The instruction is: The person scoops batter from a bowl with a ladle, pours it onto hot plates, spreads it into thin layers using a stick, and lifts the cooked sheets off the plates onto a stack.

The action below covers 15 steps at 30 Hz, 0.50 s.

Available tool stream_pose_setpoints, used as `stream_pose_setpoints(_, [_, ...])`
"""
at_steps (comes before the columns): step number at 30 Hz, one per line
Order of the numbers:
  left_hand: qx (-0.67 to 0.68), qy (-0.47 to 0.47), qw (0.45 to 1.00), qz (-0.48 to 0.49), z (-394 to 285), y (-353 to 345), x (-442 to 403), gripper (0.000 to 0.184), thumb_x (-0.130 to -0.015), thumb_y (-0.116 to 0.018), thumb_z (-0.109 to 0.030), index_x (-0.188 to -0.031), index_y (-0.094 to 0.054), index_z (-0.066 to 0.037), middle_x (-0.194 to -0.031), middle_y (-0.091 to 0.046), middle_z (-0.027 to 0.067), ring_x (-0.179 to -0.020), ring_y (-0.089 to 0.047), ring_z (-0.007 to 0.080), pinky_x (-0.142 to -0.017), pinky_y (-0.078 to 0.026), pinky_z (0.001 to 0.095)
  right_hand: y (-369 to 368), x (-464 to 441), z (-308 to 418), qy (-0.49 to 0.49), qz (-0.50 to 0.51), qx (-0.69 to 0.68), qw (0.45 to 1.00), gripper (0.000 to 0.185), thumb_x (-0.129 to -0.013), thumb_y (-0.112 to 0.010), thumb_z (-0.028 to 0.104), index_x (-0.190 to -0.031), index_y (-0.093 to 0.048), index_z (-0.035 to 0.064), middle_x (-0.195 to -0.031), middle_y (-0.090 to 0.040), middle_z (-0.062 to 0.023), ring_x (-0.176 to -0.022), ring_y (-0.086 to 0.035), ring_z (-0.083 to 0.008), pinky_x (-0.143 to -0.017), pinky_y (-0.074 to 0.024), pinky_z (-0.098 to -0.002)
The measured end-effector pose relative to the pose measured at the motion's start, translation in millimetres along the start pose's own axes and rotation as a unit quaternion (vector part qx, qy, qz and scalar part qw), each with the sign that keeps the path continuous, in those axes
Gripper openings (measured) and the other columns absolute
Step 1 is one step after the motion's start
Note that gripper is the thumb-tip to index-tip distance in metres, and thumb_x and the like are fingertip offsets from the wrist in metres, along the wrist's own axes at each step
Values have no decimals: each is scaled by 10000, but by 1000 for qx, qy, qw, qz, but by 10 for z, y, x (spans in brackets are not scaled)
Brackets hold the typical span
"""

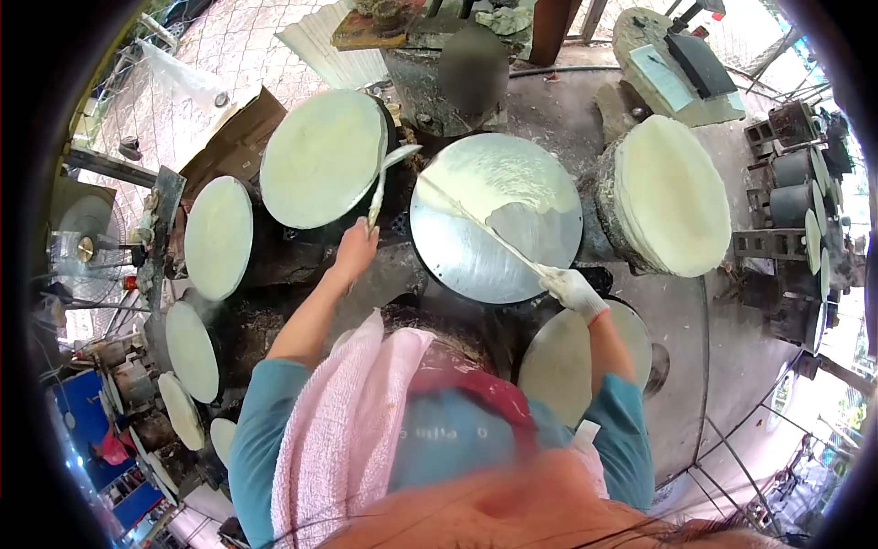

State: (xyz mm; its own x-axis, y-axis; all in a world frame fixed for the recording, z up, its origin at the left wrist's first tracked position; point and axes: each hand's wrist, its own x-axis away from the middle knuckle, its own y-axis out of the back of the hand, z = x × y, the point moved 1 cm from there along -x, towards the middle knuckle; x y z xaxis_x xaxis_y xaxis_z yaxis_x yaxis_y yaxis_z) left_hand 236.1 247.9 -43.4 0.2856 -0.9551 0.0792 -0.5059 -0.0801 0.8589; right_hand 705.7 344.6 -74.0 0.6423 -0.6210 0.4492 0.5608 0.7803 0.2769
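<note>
A round metal griddle (457, 247) lies in front of me, pale batter (494, 169) covering its far part and bare metal showing nearer. My right hand (573, 289), in a white glove, is closed on the end of a long thin batter spreader (498, 240). This stick reaches across the griddle to the batter at its far left. My left hand (357, 249), bare, grips the handle of a batter-coated ladle (379, 194). Its pale head is between the griddle and a second round plate (325, 160) coated with pale batter.
A thick stack of pale round sheets (672, 197) stands right of the griddle. More round coated plates (219, 238) line the left side, and another plate (572, 361) sits near my right forearm. A stone-like table (668, 73) holds dark items at back right.
</note>
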Motion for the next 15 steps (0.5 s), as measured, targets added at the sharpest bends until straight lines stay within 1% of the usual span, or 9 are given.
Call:
stream_pose_setpoints(1, [-20, 1, 1000, 20, -53, -53, -108, 268, -907, -544, -222, -926, -498, 41, -746, -601, 285, -739, -603, 463, -613, -479, 510, 50, 160, 195, -100, -8, -96, 990, 401, -892, -636, 174, -1245, -580, -8, -1154, -646, -57, -1000, -561, -89, -879, -425, -206])
stream_pose_setpoints(3, [-72, -9, 996, 56, -178, -140, -280, 271, -905, -544, -230, -945, -501, 34, -739, -615, 268, -724, -618, 444, -609, -490, 519, 101, 131, -294, 3, -184, -176, 967, 372, -907, -614, 161, -1239, -587, -5, -1032, -655, -2, -864, -549, -56, -767, -438, -188])
stream_pose_setpoints(4, [-102, -18, 992, 69, -258, -172, -318, 271, -904, -542, -234, -950, -502, 31, -740, -623, 257, -721, -624, 433, -612, -494, 520, 226, 18, -309, -51, -246, -143, 957, 347, -916, -604, 177, -1215, -608, 1, -871, -604, 59, -714, -482, -32, -636, -413, -186])
stream_pose_setpoints(5, [-133, -29, 987, 84, -319, -176, -334, 272, -904, -540, -237, -956, -504, 27, -741, -631, 246, -718, -630, 422, -616, -499, 521, 235, -35, -143, -20, -227, -64, 972, 351, -919, -601, 195, -1218, -608, 12, -780, -526, 90, -635, -399, -21, -550, -364, -198])
stream_pose_setpoints(8, [-170, -56, 978, 105, -278, -133, -181, 248, -922, -493, -221, -948, -491, 26, -711, -629, 231, -678, -630, 408, -579, -493, 512, 61, -170, 252, -102, -50, -126, 986, 368, -917, -604, 225, -1228, -602, 29, -751, -522, 87, -620, -397, -33, -542, -349, -197])
stream_pose_setpoints(9, [-184, -62, 974, 113, -209, -100, -101, 252, -927, -490, -227, -942, -483, 25, -702, -624, 231, -666, -625, 409, -567, -488, 509, -40, -59, 637, -137, -33, -166, 976, 351, -917, -602, 230, -1211, -619, 39, -723, -506, 88, -620, -384, -33, -543, -335, -192])
stream_pose_setpoints(11, [-187, -77, 970, 136, -169, 101, 162, 234, -932, -459, -214, -932, -489, 19, -713, -627, 230, -673, -628, 407, -568, -487, 512, -166, 20, 472, -202, -5, -156, 967, 306, -921, -595, 239, -1161, -645, 55, -714, -502, 81, -580, -377, -33, -502, -317, -199])
stream_pose_setpoints(14, [-171, -123, 964, 161, -140, 324, 685, 139, -890, -449, -123, -910, -471, 13, -697, -625, 206, -650, -629, 395, -553, -488, 515, -374, 408, 437, -207, 31, -32, 977, 243, -907, -609, 276, -1038, -664, 80, -668, -498, 63, -470, -344, -44, -413, -286, -230])
stream_pose_setpoints(15, [-174, -131, 956, 196, -86, 324, 831, 143, -872, -464, -108, -926, -482, 23, -724, -629, 208, -684, -631, 401, -572, -493, 509, -509, 571, 460, -190, -15, -80, 978, 243, -884, -634, 259, -1046, -670, 83, -674, -511, 60, -472, -369, -42, -417, -303, -220])
